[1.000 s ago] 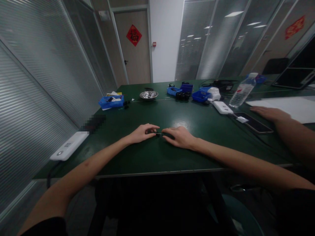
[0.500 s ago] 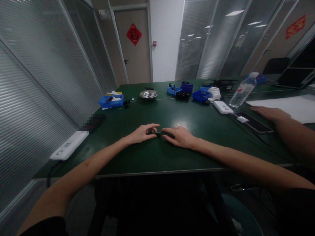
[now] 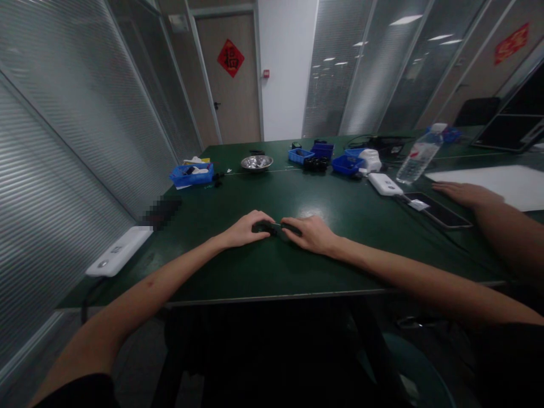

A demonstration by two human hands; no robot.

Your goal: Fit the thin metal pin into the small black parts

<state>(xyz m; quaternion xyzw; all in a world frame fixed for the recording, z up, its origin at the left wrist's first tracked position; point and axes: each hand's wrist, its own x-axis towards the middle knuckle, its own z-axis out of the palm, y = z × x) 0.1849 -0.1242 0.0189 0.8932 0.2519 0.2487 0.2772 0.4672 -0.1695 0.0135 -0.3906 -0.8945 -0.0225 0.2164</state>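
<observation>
My left hand (image 3: 247,228) rests low over the green table, thumb and fingers curled around a small black part (image 3: 273,231) whose kind is too small to tell. Facing it, my right hand (image 3: 312,233) is closed on a dark-handled screwdriver (image 3: 292,229). Its thin metal shaft points left, toward the black part and my left fingertips. Whether the tip touches the part, I cannot tell. Most of the handle is hidden beneath my right fingers.
Another person's hand (image 3: 470,194) lies on the right beside a phone (image 3: 440,211) and a water bottle (image 3: 421,154). Farther back are a metal bowl (image 3: 256,164), a blue bin (image 3: 192,174) and more blue bins (image 3: 347,165). A white power bank (image 3: 119,251) sits left.
My left fingers have bent down and inward, the index finger now nearer the screwdriver's shaft. My right hand has shifted only slightly.
</observation>
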